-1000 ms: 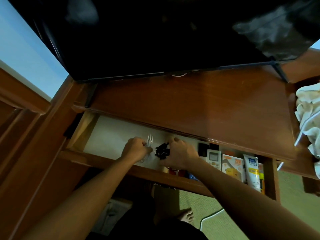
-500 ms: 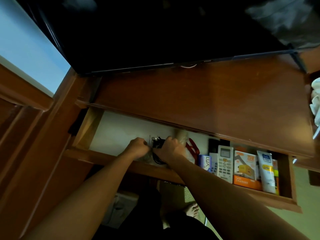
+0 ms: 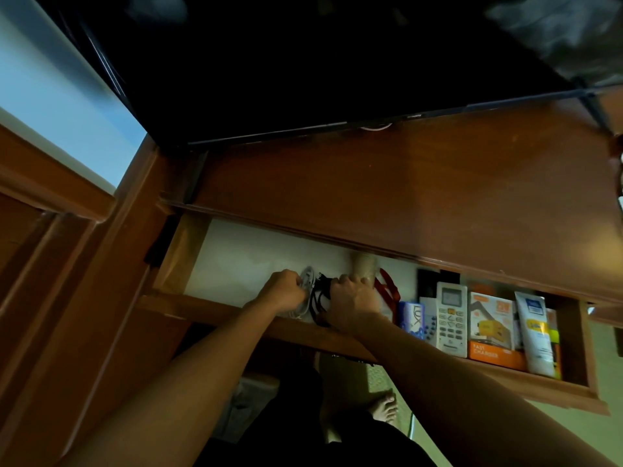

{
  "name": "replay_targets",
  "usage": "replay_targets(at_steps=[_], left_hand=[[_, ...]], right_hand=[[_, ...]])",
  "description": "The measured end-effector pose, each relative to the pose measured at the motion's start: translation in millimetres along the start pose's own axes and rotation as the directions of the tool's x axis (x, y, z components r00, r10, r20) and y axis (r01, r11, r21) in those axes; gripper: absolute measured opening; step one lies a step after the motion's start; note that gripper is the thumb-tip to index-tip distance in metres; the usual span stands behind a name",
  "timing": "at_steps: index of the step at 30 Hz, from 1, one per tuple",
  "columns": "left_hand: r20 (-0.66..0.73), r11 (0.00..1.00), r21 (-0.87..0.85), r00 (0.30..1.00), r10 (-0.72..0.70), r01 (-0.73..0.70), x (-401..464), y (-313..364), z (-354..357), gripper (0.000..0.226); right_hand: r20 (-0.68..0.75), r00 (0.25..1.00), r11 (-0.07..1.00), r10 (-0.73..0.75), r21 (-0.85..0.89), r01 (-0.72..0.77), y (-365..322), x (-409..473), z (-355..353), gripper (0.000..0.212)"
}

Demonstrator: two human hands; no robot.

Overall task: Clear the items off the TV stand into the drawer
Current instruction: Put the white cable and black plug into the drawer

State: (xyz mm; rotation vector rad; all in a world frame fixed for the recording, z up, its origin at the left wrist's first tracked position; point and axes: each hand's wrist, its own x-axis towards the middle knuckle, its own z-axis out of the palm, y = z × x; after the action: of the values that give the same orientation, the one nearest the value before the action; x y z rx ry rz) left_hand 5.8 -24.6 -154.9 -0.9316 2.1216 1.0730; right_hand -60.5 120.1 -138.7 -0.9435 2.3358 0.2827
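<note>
The wooden drawer [image 3: 215, 306] is pulled out under the TV stand top [image 3: 404, 197]. Both my hands are inside it, near its front rail. My left hand [image 3: 286, 291] is closed on a coiled white cable [image 3: 307, 278]. Right beside it, my right hand [image 3: 354, 305] grips a bundle of black cable [image 3: 318, 298]. The two bundles touch on the pale drawer floor. Further right in the drawer lie a beige roll [image 3: 364, 264], a red-handled tool [image 3: 387, 288], a small blue box [image 3: 413, 316], a white remote [image 3: 451, 318], an orange charger box [image 3: 494, 328] and a white tube [image 3: 536, 332].
A large black TV [image 3: 303, 62] stands at the back of the stand top. A pale wall [image 3: 50, 106] and wooden side panels [image 3: 67, 264] are at the left. Below the drawer are a green floor [image 3: 573, 439] and my bare foot [image 3: 384, 407].
The camera has shifted, so more of the drawer's right side shows. My hands have drawn closer together and a little toward the drawer's front, with the white and black cables now side by side.
</note>
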Motion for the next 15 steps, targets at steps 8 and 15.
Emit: replay_targets(at_steps=[8, 15], left_hand=[[0.000, 0.994, 0.107, 1.000, 0.027, -0.027, -9.5, 6.5, -0.9, 0.033], [-0.212, 0.955, 0.294, 0.972, 0.101, -0.035, -47.6, 44.4, 9.0, 0.023]], right_hand=[[-0.036, 0.999, 0.989, -0.035, 0.144, 0.040, 11.0, -10.8, -4.6, 0.060], [-0.178, 0.982, 0.983, -0.064, 0.158, 0.092, 39.4, -43.4, -7.7, 0.054]])
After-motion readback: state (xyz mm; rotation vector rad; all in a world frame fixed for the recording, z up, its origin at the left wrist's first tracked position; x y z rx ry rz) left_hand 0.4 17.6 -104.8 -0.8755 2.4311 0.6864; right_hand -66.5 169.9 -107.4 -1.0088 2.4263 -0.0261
